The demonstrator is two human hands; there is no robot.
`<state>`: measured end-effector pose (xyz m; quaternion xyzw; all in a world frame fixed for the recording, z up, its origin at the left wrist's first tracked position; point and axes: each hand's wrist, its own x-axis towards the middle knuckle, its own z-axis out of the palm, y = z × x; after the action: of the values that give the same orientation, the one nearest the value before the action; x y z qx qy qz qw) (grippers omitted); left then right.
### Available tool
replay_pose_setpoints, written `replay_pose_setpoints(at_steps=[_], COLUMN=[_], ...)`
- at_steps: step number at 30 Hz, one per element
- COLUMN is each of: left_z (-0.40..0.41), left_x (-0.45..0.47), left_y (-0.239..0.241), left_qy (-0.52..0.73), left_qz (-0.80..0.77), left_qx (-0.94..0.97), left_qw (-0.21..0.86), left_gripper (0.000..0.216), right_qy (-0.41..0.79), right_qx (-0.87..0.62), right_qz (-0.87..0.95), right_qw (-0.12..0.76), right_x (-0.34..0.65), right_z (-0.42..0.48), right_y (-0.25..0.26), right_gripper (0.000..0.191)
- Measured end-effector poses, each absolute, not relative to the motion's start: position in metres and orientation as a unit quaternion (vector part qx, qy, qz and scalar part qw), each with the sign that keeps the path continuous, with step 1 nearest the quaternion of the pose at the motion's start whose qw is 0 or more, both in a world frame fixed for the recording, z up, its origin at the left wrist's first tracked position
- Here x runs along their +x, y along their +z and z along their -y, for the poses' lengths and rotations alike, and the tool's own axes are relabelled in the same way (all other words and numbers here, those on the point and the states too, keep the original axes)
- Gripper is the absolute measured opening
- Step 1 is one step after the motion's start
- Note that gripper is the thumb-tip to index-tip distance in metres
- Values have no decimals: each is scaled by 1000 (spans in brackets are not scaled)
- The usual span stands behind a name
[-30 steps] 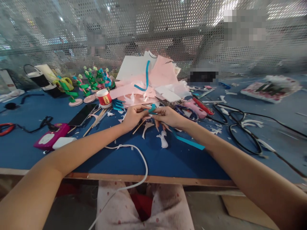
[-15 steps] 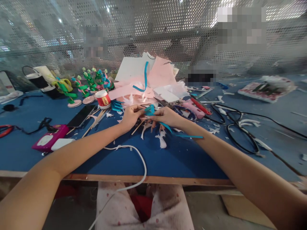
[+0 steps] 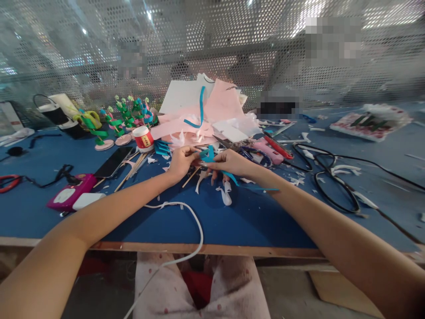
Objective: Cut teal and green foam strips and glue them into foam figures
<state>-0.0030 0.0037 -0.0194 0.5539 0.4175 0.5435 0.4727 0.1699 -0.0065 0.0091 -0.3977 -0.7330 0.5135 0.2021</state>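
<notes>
My left hand [image 3: 182, 162] is closed, its thumb and fingers pinching one side of a folded blue strip [image 3: 210, 153]. My right hand [image 3: 235, 163] grips the other side between thumb and fingers. Between the fingertips the strip forms a small angular loop, and its long tail passes below my right hand towards the forearm. I cannot tell whether the strip is paper or felt. Beneath the hands lie a thin wooden stick [image 3: 190, 177] and white scraps [image 3: 226, 195]. Just beyond my left hand is a bunch of blue folded pieces [image 3: 162, 147].
Small green-and-blue models [image 3: 126, 113] on round bases stand at left, near a red-and-white tub [image 3: 143, 139]. A phone [image 3: 113, 162] and a purple power block [image 3: 72, 191] lie nearer. Right are scissors [image 3: 277, 145], a pink glue gun [image 3: 270, 153] and black cable [image 3: 318, 186]. Pink sheets [image 3: 226, 102] lie behind.
The blue loop between my fingertips looks more open, with a gap showing in it. Both hands keep their grip and have barely moved.
</notes>
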Motion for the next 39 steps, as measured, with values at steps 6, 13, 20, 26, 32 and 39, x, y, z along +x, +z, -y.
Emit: replay_pose_setpoints(at_steps=[6, 13, 20, 26, 32, 39], left_z=[-3, -6, -7, -6, -4, 5], left_x=[-4, -4, -4, -3, -2, 6], left_y=[-16, -16, -17, -16, -13, -17], left_qy=[604, 637, 641, 638, 631, 590], left_qz=[-396, -414, -409, -372, -374, -342], left_qx=[477, 415, 412, 420, 391, 398], left_qw=[501, 501, 502, 526, 556, 613], left_gripper=[32, 21, 16, 24, 11, 10], right_qy=[294, 100, 196, 10, 207, 451], right_qx=[-486, -284, -112, -354, -482, -361], right_qz=[737, 832, 956, 915, 791, 663], right_qw=[366, 466, 188, 194, 314, 475], right_x=[180, 174, 136, 154, 163, 151], right_z=[0, 44, 72, 24, 6, 9], right_y=[14, 26, -1, -3, -4, -5], right_gripper=[44, 47, 48, 44, 42, 49])
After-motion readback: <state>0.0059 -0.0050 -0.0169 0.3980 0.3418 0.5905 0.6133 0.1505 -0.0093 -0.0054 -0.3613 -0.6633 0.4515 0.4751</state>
